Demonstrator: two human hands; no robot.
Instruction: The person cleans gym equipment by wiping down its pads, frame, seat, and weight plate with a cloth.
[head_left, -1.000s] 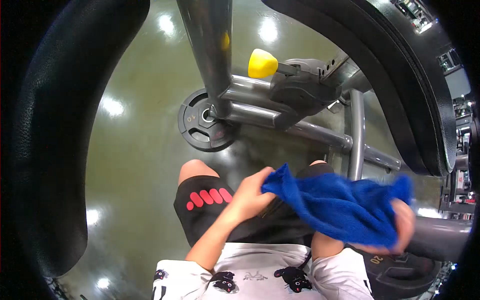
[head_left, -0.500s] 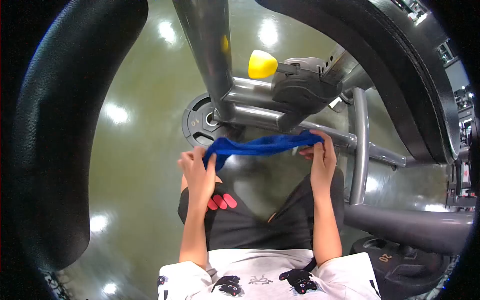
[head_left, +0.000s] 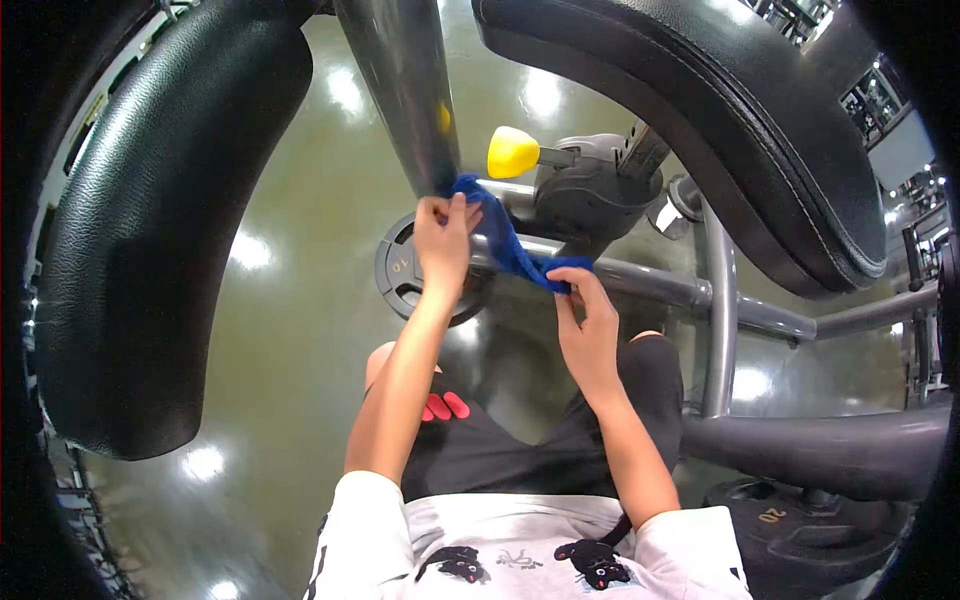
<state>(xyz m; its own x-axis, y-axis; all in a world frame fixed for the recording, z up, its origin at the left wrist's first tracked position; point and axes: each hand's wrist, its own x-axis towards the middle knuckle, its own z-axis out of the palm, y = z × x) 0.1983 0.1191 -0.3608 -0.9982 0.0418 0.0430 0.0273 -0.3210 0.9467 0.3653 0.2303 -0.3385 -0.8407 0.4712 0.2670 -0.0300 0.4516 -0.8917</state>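
Note:
A blue cloth is stretched slantwise between my two hands in front of the machine's grey metal frame. My left hand pinches its upper end, close to the thick upright post. At the lower end, my right hand has the cloth between thumb and fingers, with the lower frame tube just behind. Whether the cloth touches the metal I cannot tell.
A black padded cushion stands at the left and another pad arches over the right. A yellow knob sticks out of the frame. Weight plates lie low: one marked 10, another marked 20.
My left hand has risen toward the upright post with its end of the cloth. My right hand has come inward and slightly down, so the cloth now slants. The view has shifted a little.

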